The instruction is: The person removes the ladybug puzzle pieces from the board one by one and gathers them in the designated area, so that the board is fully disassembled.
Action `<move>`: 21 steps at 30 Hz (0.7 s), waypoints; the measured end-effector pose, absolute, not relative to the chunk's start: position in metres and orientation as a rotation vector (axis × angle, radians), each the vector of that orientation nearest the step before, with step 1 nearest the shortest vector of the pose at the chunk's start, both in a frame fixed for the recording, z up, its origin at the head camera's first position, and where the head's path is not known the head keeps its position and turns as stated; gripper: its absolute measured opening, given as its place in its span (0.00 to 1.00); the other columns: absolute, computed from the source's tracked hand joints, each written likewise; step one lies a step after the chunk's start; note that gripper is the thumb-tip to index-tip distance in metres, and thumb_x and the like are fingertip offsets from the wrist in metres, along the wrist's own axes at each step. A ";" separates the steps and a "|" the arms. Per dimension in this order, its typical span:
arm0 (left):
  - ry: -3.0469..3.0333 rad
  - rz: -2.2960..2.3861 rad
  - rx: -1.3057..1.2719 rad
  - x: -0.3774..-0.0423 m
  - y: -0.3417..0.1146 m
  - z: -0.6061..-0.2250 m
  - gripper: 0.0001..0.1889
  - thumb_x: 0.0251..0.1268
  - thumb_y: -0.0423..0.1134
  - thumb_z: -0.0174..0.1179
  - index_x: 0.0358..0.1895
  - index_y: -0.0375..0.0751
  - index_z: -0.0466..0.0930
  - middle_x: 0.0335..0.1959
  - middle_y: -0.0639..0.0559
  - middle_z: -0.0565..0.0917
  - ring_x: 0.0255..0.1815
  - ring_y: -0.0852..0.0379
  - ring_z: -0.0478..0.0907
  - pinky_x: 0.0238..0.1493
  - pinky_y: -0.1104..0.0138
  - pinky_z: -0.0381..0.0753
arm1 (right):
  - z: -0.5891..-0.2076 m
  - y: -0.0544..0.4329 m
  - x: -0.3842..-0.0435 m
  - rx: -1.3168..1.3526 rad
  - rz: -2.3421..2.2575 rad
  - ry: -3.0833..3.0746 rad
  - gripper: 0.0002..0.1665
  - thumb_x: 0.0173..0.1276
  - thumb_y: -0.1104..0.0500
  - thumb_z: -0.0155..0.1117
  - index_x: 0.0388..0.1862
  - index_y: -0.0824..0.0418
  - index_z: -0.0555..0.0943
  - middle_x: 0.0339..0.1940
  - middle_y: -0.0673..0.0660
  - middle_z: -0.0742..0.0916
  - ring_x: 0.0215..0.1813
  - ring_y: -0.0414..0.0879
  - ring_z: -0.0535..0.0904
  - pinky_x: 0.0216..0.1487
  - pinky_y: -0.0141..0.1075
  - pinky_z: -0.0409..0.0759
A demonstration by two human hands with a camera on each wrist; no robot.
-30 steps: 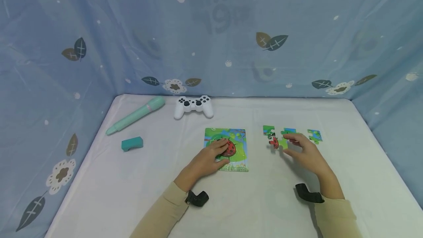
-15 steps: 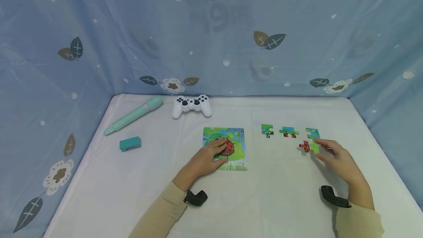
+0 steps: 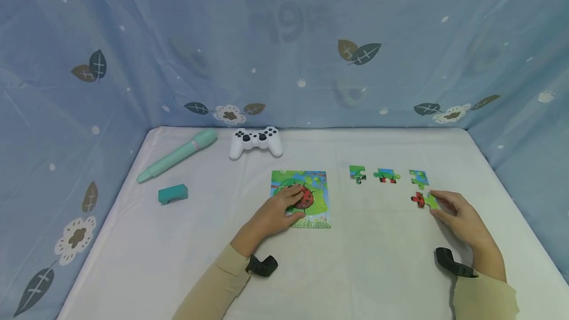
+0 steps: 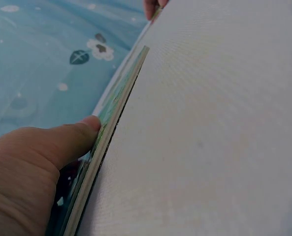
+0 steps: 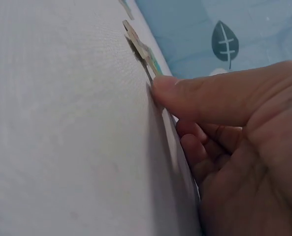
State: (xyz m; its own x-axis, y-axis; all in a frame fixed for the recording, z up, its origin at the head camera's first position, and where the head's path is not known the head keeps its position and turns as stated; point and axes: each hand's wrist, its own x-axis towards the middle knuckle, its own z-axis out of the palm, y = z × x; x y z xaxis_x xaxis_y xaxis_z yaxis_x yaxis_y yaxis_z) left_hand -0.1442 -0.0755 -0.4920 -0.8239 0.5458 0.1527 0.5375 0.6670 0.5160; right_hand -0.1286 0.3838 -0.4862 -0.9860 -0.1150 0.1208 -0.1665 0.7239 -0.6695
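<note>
My left hand (image 3: 273, 214) lies with extended fingers on a square ladybug jigsaw puzzle (image 3: 320, 204), covering part of its left side. In the left wrist view, the thumb (image 4: 77, 140) rests along the puzzle's thick layered edge (image 4: 109, 132). Over to the right, my right hand (image 3: 464, 221) pinches a red and green puzzle piece (image 3: 420, 200) by its right end. The right wrist view shows this piece (image 5: 142, 51) tilted slightly off the white cloth, a shadow beneath it. Three loose pieces lie in a row behind it: left (image 3: 357, 173), middle (image 3: 386, 175) and right (image 3: 419, 178).
A white game controller (image 3: 256, 142) lies at the back. Left of it is a mint-green wand-shaped object (image 3: 178, 156), with a small teal block (image 3: 173, 194) in front. Blue patterned cloth (image 3: 284, 53) hangs behind the white-covered table (image 3: 355, 270).
The right hand has carried the puzzle piece rightward from near the left loose piece, then lowered it in front of the right one. The left hand has stayed on the puzzle.
</note>
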 end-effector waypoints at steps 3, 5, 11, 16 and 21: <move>2.860 0.878 0.938 -0.145 -0.076 -0.491 0.31 0.63 0.50 0.61 0.65 0.35 0.70 0.70 0.47 0.66 0.72 0.47 0.61 0.72 0.56 0.64 | -0.486 0.383 -0.128 0.200 1.080 -2.873 0.28 0.69 0.61 0.59 0.64 0.74 0.68 0.59 0.72 0.70 0.60 0.20 0.58 0.51 0.04 0.48; 2.858 0.883 0.946 -0.145 -0.076 -0.490 0.31 0.63 0.50 0.61 0.65 0.34 0.70 0.70 0.46 0.67 0.72 0.48 0.62 0.72 0.56 0.64 | -0.485 0.382 -0.128 0.164 1.050 -2.898 0.28 0.70 0.59 0.58 0.65 0.72 0.68 0.60 0.71 0.70 0.65 0.34 0.62 0.52 0.05 0.47; 2.853 0.885 0.949 -0.145 -0.076 -0.489 0.32 0.63 0.50 0.61 0.65 0.34 0.69 0.70 0.46 0.66 0.72 0.48 0.61 0.72 0.56 0.64 | -0.486 0.381 -0.128 0.179 1.031 -2.900 0.27 0.71 0.60 0.56 0.66 0.71 0.67 0.61 0.71 0.69 0.64 0.58 0.61 0.54 0.07 0.45; 2.854 0.875 0.944 -0.144 -0.076 -0.490 0.32 0.63 0.50 0.60 0.65 0.34 0.69 0.70 0.46 0.66 0.72 0.49 0.61 0.73 0.57 0.62 | -0.486 0.382 -0.127 0.186 1.038 -2.904 0.28 0.71 0.60 0.57 0.67 0.70 0.67 0.61 0.72 0.69 0.64 0.59 0.61 0.54 0.07 0.45; 2.870 0.898 0.958 -0.144 -0.075 -0.492 0.31 0.62 0.50 0.62 0.64 0.33 0.70 0.69 0.45 0.68 0.71 0.48 0.63 0.72 0.56 0.64 | -0.484 0.381 -0.126 0.078 1.062 -2.944 0.32 0.71 0.56 0.56 0.69 0.70 0.63 0.65 0.74 0.67 0.64 0.70 0.61 0.73 0.28 0.55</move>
